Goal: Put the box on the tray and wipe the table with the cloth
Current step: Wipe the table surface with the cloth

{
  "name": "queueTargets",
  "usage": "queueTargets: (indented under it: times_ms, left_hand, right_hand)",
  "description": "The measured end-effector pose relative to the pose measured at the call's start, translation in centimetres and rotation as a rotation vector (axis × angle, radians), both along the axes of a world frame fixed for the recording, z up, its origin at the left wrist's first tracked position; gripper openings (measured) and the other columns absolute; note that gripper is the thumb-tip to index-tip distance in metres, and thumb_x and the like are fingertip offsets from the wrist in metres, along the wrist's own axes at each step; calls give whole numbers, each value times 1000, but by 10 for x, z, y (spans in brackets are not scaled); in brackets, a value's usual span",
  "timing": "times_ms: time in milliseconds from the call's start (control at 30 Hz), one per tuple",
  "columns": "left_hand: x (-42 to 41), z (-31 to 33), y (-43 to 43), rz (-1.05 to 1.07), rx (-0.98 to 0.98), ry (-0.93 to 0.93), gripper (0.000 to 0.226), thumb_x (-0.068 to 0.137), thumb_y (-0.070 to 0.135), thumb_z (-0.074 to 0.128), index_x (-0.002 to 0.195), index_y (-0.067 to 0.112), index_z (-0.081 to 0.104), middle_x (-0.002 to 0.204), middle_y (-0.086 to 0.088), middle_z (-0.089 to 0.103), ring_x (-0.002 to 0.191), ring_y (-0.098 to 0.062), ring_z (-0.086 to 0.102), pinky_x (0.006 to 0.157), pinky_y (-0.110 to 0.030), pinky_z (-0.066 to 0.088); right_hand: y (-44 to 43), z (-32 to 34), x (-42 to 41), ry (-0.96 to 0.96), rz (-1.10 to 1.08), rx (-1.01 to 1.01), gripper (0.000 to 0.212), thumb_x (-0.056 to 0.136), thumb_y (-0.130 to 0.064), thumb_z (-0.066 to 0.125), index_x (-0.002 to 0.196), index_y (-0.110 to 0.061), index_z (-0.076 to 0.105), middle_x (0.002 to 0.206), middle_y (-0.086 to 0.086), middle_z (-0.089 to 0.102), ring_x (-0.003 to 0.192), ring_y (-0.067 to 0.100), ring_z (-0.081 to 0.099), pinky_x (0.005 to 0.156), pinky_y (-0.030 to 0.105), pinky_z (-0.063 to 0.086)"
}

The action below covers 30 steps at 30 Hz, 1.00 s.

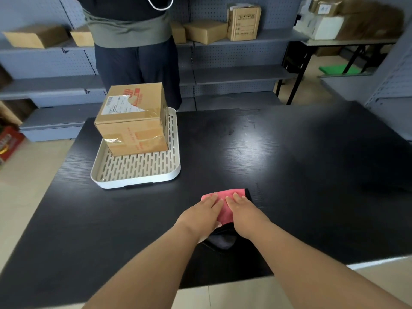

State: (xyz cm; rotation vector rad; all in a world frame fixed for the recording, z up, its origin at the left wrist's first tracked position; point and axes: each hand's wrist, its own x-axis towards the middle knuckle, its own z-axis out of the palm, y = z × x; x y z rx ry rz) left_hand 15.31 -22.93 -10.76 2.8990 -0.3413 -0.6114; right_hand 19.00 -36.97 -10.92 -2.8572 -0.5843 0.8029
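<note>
A taped cardboard box (133,121) with a shipping label and red print stands on the far half of a white slotted tray (138,168) at the table's left. A pink cloth with a black edge (225,210) lies flat on the black table (289,163), near the front centre. My left hand (201,214) and my right hand (245,214) both press down flat on the cloth, side by side, fingers pointing away from me. The hands cover most of the cloth.
A person in dark clothes (133,52) stands just behind the table's far edge, by the tray. Grey pegboard shelves with cardboard boxes (243,22) line the back wall. A folding table (347,42) with more boxes stands at the right rear.
</note>
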Motion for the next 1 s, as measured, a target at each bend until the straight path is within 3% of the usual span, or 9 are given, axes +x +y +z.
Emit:
queueTargets:
  times_ms: [200,467,1000]
  left_hand:
    - [23,-3,8,9,3,82,67,101,33,39,153,13,2,161,-2,-6,149,-17,-2,118,-33,14]
    - [70,-10,18,-25,110,35,68,100,38,36,153,14,0,161,-3,-6,149,-18,2,119,-35,10]
    - [232,-4,42,97,88,42,69,99,38,39,153,16,1,161,-3,-6,149,-18,2,119,-35,8]
  right_hand:
    - [9,-3,21,18,-15,-18,68,96,-3,36,151,-18,0,161,1,-6,148,18,-4,121,38,15]
    - [15,-6,65,23,-11,-4,67,97,-8,40,151,-18,1,161,1,-5,148,19,-3,121,40,15]
    - [40,-5,240,8,83,38,64,98,-7,37,151,-19,3,161,1,-3,148,20,-1,121,37,11]
